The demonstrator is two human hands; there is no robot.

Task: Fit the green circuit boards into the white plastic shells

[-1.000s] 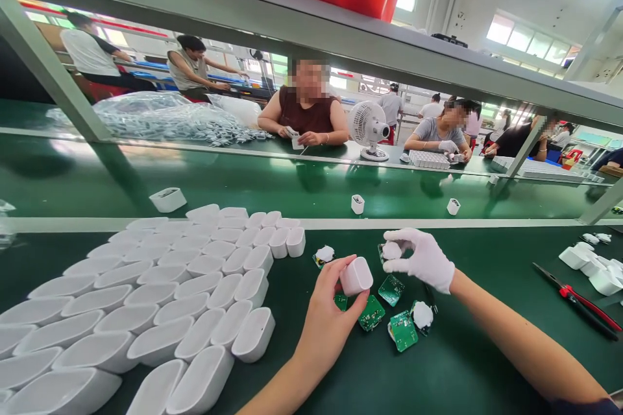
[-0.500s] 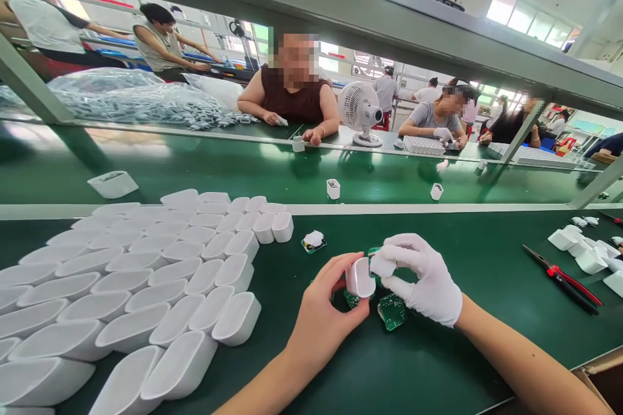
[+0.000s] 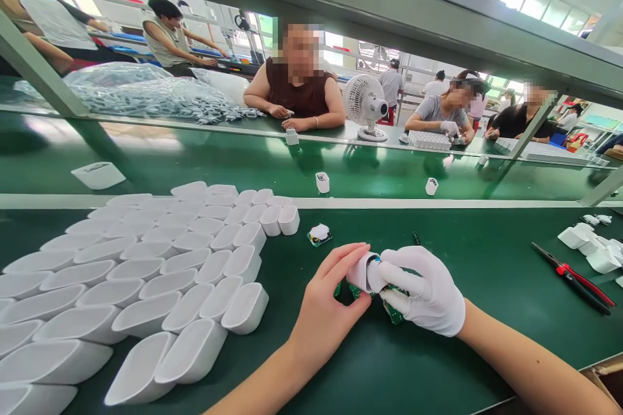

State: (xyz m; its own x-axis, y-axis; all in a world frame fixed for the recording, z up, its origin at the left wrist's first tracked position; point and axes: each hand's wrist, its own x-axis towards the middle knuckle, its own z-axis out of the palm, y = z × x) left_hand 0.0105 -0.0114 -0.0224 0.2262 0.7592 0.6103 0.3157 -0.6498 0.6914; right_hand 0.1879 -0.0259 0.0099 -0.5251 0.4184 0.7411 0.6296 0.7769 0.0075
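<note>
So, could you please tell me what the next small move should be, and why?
Probably a gentle push by the gloved right hand, easing the white-covered part further into the white cup: the left hand holds the cup with its mouth towards that part, which is at the opening and seems not fully in.

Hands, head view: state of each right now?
Left hand: closed, holding a white casing.
Right hand: gloved, closed on a small part at the casing's mouth; mostly hidden by the fingers.

Over twenty white cups (image 3: 195,351) sat lower left, one pair of pliers (image 3: 563,270) right, one white fan (image 3: 364,98) up top.
</note>
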